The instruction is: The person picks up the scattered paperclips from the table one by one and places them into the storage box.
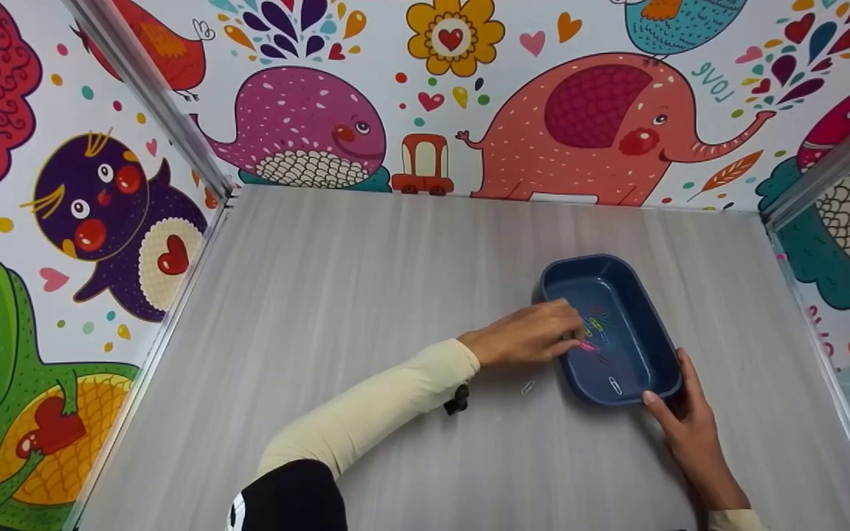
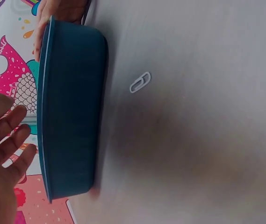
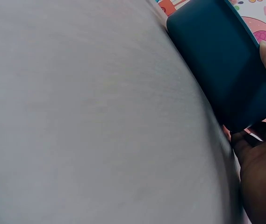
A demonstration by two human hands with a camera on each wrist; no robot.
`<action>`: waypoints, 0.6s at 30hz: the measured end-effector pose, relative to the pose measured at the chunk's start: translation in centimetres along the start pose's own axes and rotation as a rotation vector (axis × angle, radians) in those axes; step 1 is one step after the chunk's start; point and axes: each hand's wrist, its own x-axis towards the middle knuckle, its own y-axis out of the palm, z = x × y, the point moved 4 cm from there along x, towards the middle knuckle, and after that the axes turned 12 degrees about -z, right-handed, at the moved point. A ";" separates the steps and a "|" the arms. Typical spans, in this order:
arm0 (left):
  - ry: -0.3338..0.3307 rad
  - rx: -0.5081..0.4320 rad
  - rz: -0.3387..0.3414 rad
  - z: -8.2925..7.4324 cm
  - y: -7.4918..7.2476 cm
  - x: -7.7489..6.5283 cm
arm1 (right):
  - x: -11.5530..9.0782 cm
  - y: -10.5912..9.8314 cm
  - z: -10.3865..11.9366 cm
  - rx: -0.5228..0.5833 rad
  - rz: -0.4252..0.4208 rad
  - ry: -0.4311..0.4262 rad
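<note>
A dark blue plastic bin [image 1: 631, 324] stands on the table, with several coloured paper clips [image 1: 599, 324] and a white paper clip [image 1: 614, 385] on its floor. My left hand [image 1: 532, 333] reaches over the bin's left rim. In the left wrist view its fingers [image 2: 12, 148] are spread and loosely bent, with nothing seen between them. A pink clip [image 1: 588, 346] shows right by the fingertips in the head view. My right hand [image 1: 690, 428] grips the bin's near right corner, thumb at the rim and fingers round the outside. Another white paper clip [image 2: 140, 82] lies on the table beside the bin.
The light grey wood-grain table [image 1: 366, 295] is bounded by printed cartoon panels [image 1: 307, 125] at the back and both sides. Metal strips [image 1: 196, 273] run along the side edges. A small black device [image 1: 457, 399] sits at the left sleeve's wrist.
</note>
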 end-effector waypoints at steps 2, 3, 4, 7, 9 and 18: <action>-0.002 0.003 0.016 0.0 0.2 0.2 | 0.0 0.0 0.0 0.001 0.000 0.002; -0.006 0.005 0.024 0.0 0.3 0.3 | 0.0 0.0 0.0 -0.001 0.001 0.004; -0.012 0.009 0.034 0.0 0.5 0.5 | 0.0 0.0 0.0 0.000 0.003 0.005; -0.030 0.016 0.066 0.0 0.9 0.8 | -0.1 0.0 -0.1 0.006 0.008 0.007; -0.030 0.020 0.088 0.0 1.2 1.0 | -0.1 0.0 -0.2 0.011 0.013 0.008; -0.010 0.026 0.187 0.1 2.3 2.5 | 0.0 -0.1 -0.2 0.018 0.012 -0.017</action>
